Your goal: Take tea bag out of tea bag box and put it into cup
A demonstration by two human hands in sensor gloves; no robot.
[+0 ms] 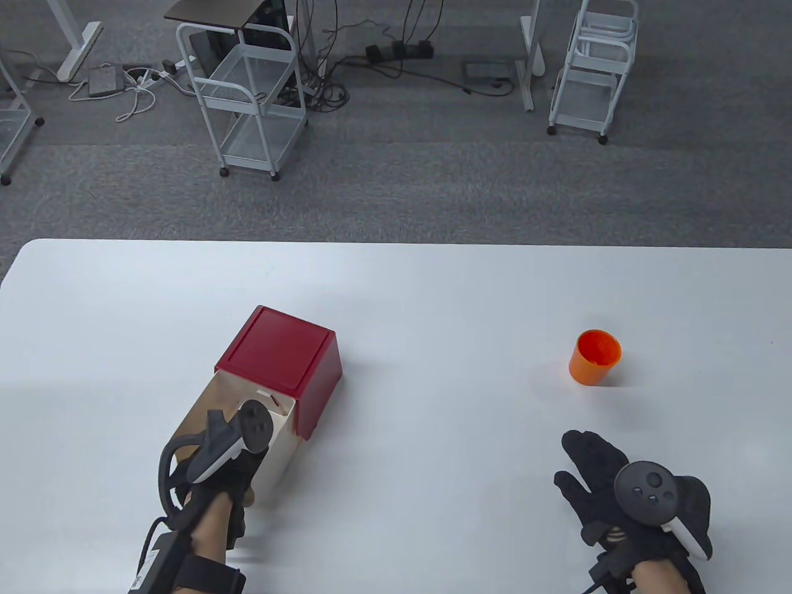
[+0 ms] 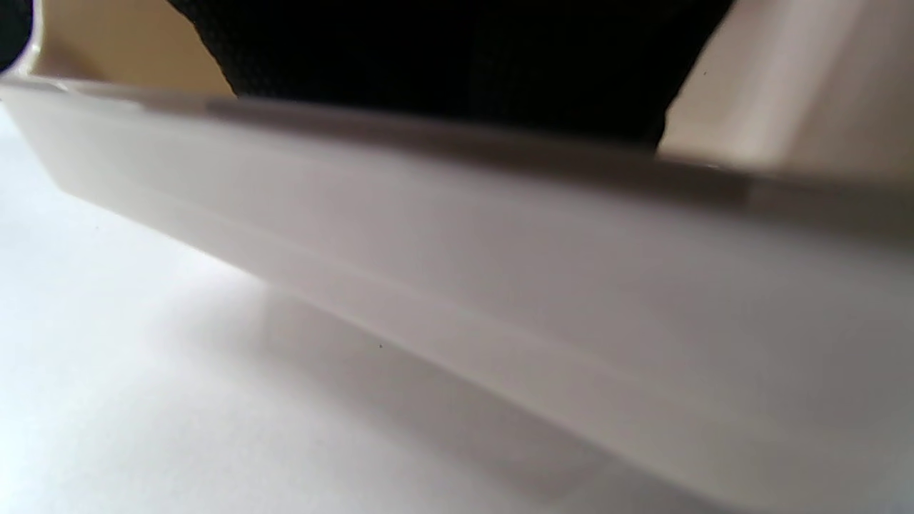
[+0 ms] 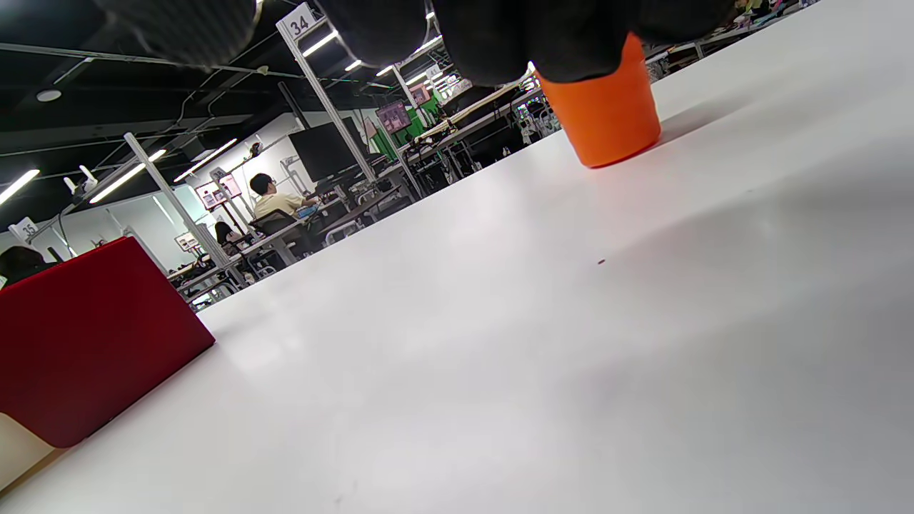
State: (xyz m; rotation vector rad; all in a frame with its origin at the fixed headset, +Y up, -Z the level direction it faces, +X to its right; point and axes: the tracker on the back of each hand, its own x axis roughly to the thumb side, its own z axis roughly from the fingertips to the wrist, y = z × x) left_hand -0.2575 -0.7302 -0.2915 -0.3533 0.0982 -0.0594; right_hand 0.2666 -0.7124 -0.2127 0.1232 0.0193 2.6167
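The tea bag box (image 1: 278, 352) is a red sleeve with a cream drawer (image 1: 281, 442) pulled out toward me. My left hand (image 1: 216, 476) is at the drawer's near end. In the left wrist view its gloved fingers (image 2: 443, 50) reach over the drawer's wall (image 2: 500, 285) into the drawer, and what they hold is hidden. A small white piece (image 1: 266, 393) shows inside the drawer by the sleeve. The orange cup (image 1: 594, 357) stands upright at the right. My right hand (image 1: 572, 461) rests flat on the table, fingers spread, empty, in front of the cup (image 3: 607, 114).
The white table (image 1: 433, 297) stretches between the box and the cup. The red sleeve also shows at the left of the right wrist view (image 3: 86, 335). Wire carts (image 1: 247, 93) stand on the carpet beyond the table's far edge.
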